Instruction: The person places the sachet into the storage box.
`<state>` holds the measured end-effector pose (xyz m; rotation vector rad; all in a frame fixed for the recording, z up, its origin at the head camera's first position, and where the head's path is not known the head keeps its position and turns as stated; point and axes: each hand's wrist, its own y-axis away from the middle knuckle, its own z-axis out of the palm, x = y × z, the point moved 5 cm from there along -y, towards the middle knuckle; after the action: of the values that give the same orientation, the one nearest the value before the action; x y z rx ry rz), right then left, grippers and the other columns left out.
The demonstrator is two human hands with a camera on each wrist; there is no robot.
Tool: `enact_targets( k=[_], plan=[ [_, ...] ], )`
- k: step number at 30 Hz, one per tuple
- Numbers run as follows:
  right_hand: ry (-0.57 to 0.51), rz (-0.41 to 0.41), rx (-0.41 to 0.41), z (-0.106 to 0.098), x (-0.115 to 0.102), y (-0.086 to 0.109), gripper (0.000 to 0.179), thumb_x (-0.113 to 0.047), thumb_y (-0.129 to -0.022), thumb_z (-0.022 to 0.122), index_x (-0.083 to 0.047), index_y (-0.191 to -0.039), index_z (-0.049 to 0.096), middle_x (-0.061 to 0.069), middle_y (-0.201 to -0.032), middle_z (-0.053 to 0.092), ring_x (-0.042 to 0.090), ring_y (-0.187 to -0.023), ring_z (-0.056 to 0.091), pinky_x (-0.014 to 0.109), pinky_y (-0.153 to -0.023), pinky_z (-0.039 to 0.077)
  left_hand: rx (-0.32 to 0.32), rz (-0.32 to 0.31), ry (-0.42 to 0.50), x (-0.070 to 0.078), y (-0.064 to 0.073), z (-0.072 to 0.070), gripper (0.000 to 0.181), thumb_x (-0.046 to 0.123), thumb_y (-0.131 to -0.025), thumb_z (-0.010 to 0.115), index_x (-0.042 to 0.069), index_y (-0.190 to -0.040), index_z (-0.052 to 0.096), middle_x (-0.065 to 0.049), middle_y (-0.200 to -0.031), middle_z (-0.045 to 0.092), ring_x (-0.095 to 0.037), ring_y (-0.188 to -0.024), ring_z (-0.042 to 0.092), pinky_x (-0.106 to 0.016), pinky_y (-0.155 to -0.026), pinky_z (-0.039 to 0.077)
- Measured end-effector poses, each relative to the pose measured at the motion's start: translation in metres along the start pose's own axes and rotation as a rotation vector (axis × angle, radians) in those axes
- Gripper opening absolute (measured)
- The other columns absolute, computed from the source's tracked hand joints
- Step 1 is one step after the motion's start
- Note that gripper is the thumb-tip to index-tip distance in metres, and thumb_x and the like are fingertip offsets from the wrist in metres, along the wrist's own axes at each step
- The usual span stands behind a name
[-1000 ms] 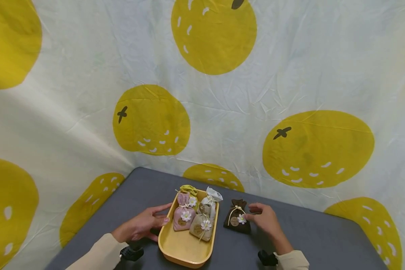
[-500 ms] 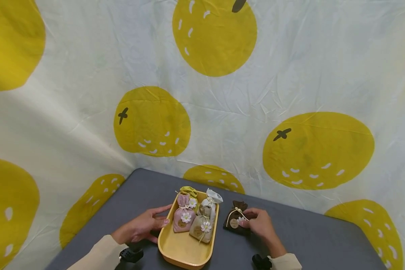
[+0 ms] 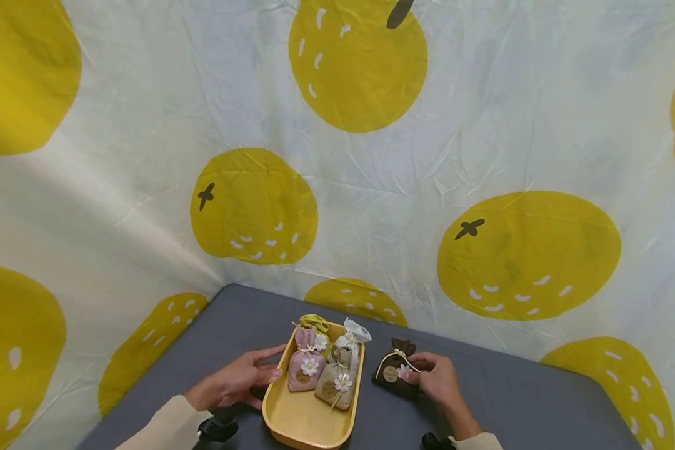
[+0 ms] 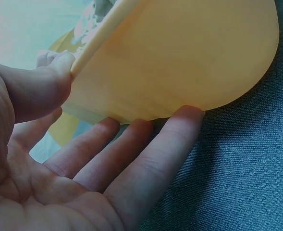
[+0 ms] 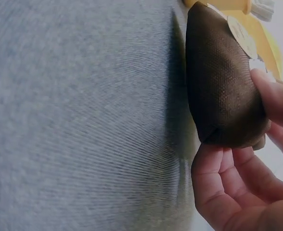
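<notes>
A yellow tray [image 3: 292,417] holds several small drawstring pouches: a pink pouch [image 3: 305,370], a yellow pouch [image 3: 315,322], a beige pouch [image 3: 329,390] and a white pouch [image 3: 358,330]. My left hand [image 3: 242,380] grips its left side, thumb over the rim and fingers against the lower outer wall [image 4: 179,62]. To the right of the tray is a dark brown pouch [image 3: 390,384] with a cream cord, a round tag and a white flower. My right hand [image 3: 437,379] pinches its right side, thumb on the flower, fingers [image 5: 254,175] at the far edge.
A grey cloth-covered table [image 3: 517,400] lies under everything. Behind it hangs a white curtain [image 3: 371,231] printed with large yellow fruit. Black wrist devices sit on both forearms, beside pale sleeves [image 3: 160,428].
My right hand has closed its thumb and fingers on the brown pouch, covering part of its flower. The left hand and the tray have stayed in place.
</notes>
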<state>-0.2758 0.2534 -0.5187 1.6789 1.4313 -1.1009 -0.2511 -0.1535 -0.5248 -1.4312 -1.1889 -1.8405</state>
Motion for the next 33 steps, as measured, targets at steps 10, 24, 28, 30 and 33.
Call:
enact_targets(
  k=[10,24,28,30,33],
  plan=[
    [-0.065,-0.023,0.012,-0.012,-0.014,0.002,0.038,0.009,-0.069,0.089,0.009,-0.105,0.076,0.015,-0.090,0.079,0.011,-0.073,0.066,0.024,-0.066,0.053,-0.008,0.009,0.003,0.003,-0.002,0.001,0.073,0.021,-0.106,0.062,0.015,-0.168,0.023,-0.028,-0.161,0.043,-0.034,-0.128,0.064,-0.057,-0.082,0.062],
    [-0.120,-0.074,-0.009,-0.015,-0.052,0.020,0.038,0.009,-0.071,0.089,0.007,-0.107,0.078,0.016,-0.096,0.080,0.009,-0.079,0.070,0.024,-0.071,0.057,0.000,0.019,-0.011,-0.001,0.001,-0.001,0.073,0.023,-0.106,0.062,0.016,-0.168,0.023,-0.026,-0.160,0.045,-0.032,-0.126,0.065,-0.055,-0.080,0.062],
    [-0.126,-0.086,-0.030,-0.012,-0.060,0.024,0.039,0.009,-0.071,0.089,0.007,-0.108,0.077,0.016,-0.097,0.080,0.009,-0.080,0.071,0.024,-0.071,0.057,-0.001,0.014,-0.001,-0.002,0.001,-0.001,0.073,0.022,-0.106,0.062,0.015,-0.168,0.023,-0.027,-0.160,0.044,-0.033,-0.126,0.066,-0.056,-0.080,0.062],
    [-0.139,-0.089,-0.036,-0.011,-0.063,0.027,0.038,0.010,-0.071,0.088,0.008,-0.108,0.077,0.016,-0.098,0.080,0.009,-0.080,0.070,0.024,-0.072,0.057,-0.008,0.017,0.002,-0.003,0.001,0.000,0.073,0.022,-0.106,0.062,0.015,-0.168,0.022,-0.027,-0.161,0.044,-0.033,-0.126,0.065,-0.057,-0.081,0.062],
    [-0.150,-0.106,-0.045,-0.007,-0.069,0.031,0.038,0.010,-0.071,0.088,0.007,-0.107,0.077,0.016,-0.098,0.080,0.009,-0.080,0.071,0.023,-0.073,0.057,-0.020,0.028,0.001,-0.005,0.001,-0.001,0.073,0.022,-0.107,0.061,0.015,-0.168,0.021,-0.027,-0.161,0.043,-0.034,-0.127,0.064,-0.057,-0.081,0.062]
  ],
)
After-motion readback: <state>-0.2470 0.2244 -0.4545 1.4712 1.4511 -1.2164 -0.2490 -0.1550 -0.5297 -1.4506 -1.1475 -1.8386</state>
